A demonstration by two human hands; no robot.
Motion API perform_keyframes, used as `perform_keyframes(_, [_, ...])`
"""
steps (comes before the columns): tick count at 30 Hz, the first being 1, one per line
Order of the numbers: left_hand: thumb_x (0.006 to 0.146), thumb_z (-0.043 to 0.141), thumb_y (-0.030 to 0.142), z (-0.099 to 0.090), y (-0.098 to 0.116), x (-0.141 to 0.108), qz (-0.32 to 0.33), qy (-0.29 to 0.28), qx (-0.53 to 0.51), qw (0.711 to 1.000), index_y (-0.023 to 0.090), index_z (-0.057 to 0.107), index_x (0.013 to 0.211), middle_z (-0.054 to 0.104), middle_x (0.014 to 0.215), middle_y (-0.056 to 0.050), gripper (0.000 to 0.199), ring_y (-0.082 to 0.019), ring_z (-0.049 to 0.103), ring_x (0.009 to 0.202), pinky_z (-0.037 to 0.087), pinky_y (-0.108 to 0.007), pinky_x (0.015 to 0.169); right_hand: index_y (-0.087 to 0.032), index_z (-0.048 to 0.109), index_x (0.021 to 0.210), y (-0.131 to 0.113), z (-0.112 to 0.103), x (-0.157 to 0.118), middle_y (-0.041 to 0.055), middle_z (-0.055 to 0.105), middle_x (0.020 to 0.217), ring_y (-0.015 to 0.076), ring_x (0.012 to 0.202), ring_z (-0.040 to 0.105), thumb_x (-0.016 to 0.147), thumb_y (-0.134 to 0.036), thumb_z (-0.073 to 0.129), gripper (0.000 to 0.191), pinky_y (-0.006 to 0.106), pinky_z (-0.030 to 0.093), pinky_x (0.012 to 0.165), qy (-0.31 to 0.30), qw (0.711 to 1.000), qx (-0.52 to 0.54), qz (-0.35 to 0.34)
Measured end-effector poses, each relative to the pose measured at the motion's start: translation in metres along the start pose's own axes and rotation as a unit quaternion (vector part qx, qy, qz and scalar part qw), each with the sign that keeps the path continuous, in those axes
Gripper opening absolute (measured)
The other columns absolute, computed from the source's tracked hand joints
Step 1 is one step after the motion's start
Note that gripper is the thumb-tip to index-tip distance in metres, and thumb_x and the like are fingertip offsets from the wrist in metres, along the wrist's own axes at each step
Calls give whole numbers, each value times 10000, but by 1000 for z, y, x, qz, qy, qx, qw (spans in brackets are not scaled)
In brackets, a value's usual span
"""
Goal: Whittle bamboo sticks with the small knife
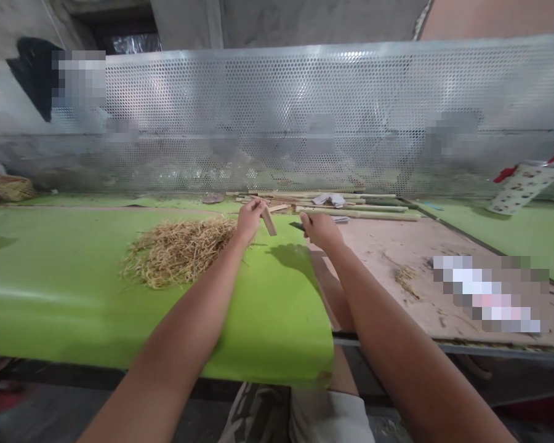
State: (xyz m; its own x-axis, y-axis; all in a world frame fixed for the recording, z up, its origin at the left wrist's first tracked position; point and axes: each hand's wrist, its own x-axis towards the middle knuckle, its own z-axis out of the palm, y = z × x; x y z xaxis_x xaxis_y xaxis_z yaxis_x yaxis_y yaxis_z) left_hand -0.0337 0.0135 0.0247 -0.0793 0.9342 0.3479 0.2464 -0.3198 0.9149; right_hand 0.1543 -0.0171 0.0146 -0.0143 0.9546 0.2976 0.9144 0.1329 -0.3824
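Observation:
My left hand is closed around the upper end of a short, flat wooden strip, which tilts down to the right. To its right, my right hand grips a small dark-bladed knife, the blade pointing left toward the strip with a gap between them. Both hands are above the edge of the green sheet that covers the table. A loose heap of dry, straw-like shavings lies just left of my left hand.
Several long pale sticks lie behind my hands, with a crumpled white piece on them. A perforated metal panel stands behind. At right are a patterned tumbler and scattered fibres; a woven basket sits far left.

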Motion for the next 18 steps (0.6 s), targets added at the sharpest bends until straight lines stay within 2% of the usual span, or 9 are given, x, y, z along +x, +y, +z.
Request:
perform_keyframes(2, [833,519,315,6,1,-5,15,-34,7,999,174,686,952,694,930,-61,248,-157,599,796,459,-250,687,-141,680,732,7,-4,0,112,687,675,193,661,634,971,-412,234,575,241,414,635,29,999,10,35])
perform_keyframes(5, [812,536,332,24,-2,-14,45,-83,19,995,166,692,978,701,905,-58,282,-135,589,720,454,-236,632,-133,694,818,14,-7,1,143,701,766,229,759,650,972,-425,181,610,268,430,682,94,992,17,83])
perform_keyframes(8, [769,582,357,47,-6,-22,86,-124,78,986,155,708,878,695,801,-39,263,-131,573,648,454,-257,639,-131,695,906,17,-8,1,163,705,864,253,840,647,966,-415,194,580,286,434,714,131,985,14,109])
perform_keyframes(11, [739,604,357,58,-9,-21,87,-110,184,973,160,705,735,654,650,-30,221,-158,567,624,441,-283,643,-130,701,931,17,-7,1,166,707,885,243,840,644,956,-396,226,545,279,434,716,128,985,24,114])
perform_keyframes(14, [719,626,329,45,-11,-10,48,-80,254,963,163,701,666,673,677,-66,189,-185,593,663,436,-295,658,-134,703,928,17,-7,1,157,709,887,230,812,644,952,-391,230,538,269,433,698,119,986,31,112])
perform_keyframes(16, [732,618,314,28,-12,0,22,-56,273,960,156,724,738,692,720,-89,190,-194,604,669,440,-300,657,-143,704,905,18,-6,1,145,711,884,224,793,642,953,-386,235,531,267,431,684,110,988,28,102])
perform_keyframes(18, [776,573,324,13,-13,6,28,-34,263,964,137,733,827,699,746,-102,252,-193,605,654,448,-307,651,-148,705,853,17,-5,1,134,713,851,219,770,641,954,-380,246,524,261,427,675,92,992,19,83])
